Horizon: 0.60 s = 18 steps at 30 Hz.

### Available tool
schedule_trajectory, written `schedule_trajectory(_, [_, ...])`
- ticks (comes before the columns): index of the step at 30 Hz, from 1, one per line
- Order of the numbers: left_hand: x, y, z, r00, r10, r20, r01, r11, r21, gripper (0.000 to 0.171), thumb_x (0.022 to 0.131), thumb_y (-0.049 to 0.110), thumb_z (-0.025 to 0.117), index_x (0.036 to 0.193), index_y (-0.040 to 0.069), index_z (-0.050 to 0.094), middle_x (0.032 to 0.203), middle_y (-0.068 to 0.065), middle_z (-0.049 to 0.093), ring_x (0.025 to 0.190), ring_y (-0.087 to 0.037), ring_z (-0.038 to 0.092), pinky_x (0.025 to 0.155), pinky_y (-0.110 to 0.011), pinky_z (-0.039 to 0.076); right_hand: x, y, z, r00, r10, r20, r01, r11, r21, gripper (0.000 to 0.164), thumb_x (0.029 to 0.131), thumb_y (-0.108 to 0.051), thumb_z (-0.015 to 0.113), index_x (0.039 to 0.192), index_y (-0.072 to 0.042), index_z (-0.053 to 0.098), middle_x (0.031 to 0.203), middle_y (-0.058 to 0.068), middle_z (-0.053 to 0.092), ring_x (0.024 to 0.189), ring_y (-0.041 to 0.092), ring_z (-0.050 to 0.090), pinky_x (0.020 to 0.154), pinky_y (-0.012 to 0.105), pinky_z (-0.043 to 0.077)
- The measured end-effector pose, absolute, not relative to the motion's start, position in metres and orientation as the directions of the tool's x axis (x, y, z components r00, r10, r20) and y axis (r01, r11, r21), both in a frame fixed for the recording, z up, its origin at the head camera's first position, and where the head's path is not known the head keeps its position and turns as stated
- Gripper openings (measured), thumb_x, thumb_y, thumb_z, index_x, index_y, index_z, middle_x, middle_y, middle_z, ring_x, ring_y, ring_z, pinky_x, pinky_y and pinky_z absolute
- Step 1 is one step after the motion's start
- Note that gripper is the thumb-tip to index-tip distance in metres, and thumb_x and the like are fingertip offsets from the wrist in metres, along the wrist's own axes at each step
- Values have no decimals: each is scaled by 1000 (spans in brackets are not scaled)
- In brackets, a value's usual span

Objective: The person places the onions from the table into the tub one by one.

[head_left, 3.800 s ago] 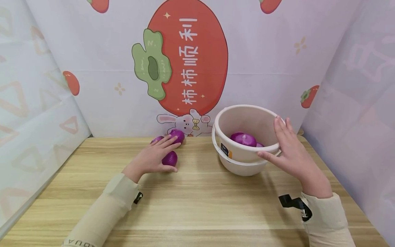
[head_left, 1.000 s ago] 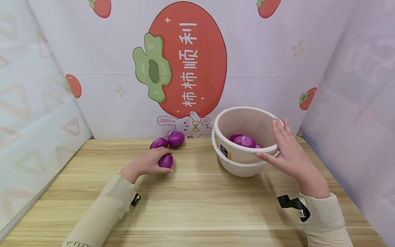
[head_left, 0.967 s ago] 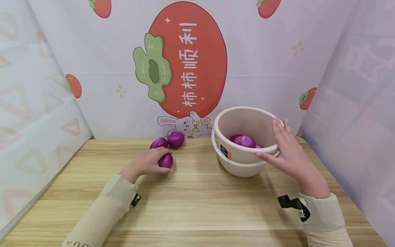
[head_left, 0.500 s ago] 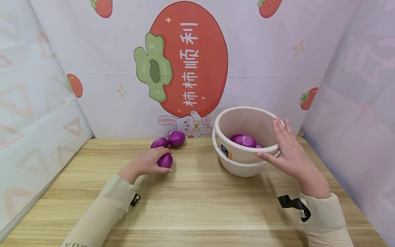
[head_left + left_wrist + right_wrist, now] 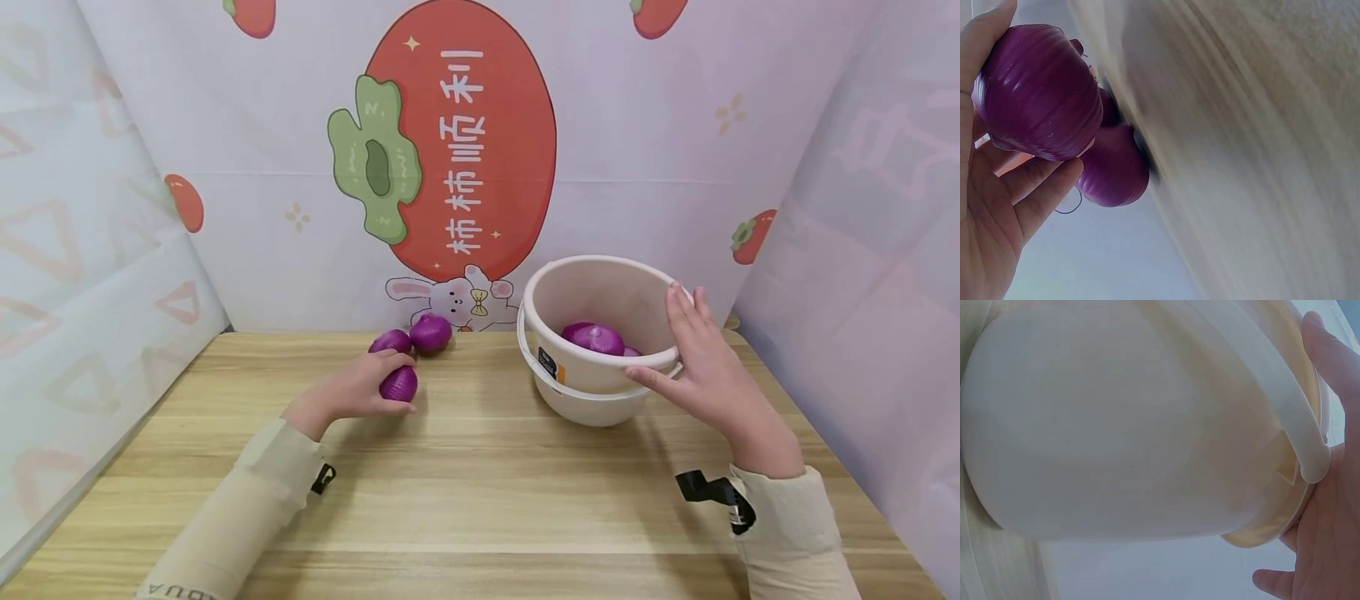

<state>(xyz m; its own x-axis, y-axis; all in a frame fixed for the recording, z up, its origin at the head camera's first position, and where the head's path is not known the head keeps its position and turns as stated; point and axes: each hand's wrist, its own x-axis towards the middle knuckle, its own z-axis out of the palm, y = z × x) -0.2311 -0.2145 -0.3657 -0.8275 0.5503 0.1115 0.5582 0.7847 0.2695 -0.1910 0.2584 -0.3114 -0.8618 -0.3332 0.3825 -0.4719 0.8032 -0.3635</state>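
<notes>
My left hand (image 5: 348, 390) grips the nearest purple onion (image 5: 399, 385), thumb on the near side and fingers on the far side. In the left wrist view this onion (image 5: 1041, 94) sits between thumb and fingers, apart from the wooden surface. Two more purple onions, one just behind the hand (image 5: 392, 341) and one farther back (image 5: 431, 333), lie on the table. My right hand (image 5: 708, 375) rests on the right side of a white bucket (image 5: 592, 410), its fingers extended and its thumb at the rim. Several purple onions (image 5: 596, 338) lie inside the bucket.
The wooden table (image 5: 465, 500) ends at a white cloth backdrop (image 5: 622, 150) printed with persimmons and a rabbit. Cloth walls stand on the left and right. A white carrying handle (image 5: 1272, 381) hangs down the bucket's outer side.
My left hand, spread over the onions at first, has curled round the nearest one and shifted slightly left with it. The right hand keeps its place on the bucket.
</notes>
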Motion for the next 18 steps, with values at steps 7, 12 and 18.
schedule_trajectory(7, [-228, -216, -355, -822, 559, 113, 567, 780, 266, 59, 78, 40, 82, 123, 8, 61, 118, -11, 65, 101, -29, 64, 86, -46, 58, -191, 258, -311, -861, -336, 383, -474, 803, -361, 111, 87, -49, 71, 158, -1, 1, 167, 19, 1, 154, 36, -16, 118, 69, 8])
schedule_trajectory(12, [-228, -217, -349, -827, 552, 109, 561, 793, 237, 58, 78, 42, 82, 122, 10, 61, 114, -9, 66, 97, -25, 65, 85, -43, 58, -191, 258, -311, -861, -338, 379, -475, 802, -362, 111, 87, -49, 71, 158, 0, 1, 167, 19, 0, 153, 36, -16, 119, 68, 6])
schedule_trajectory(18, [-228, -217, -344, -830, 548, 103, 556, 799, 228, 60, 79, 43, 81, 124, 9, 60, 123, -13, 63, 101, -27, 65, 85, -42, 59, -191, 258, -311, -863, -337, 376, -472, 802, -365, 111, 87, -49, 71, 158, -2, 1, 167, 18, 0, 153, 35, -17, 119, 68, 6])
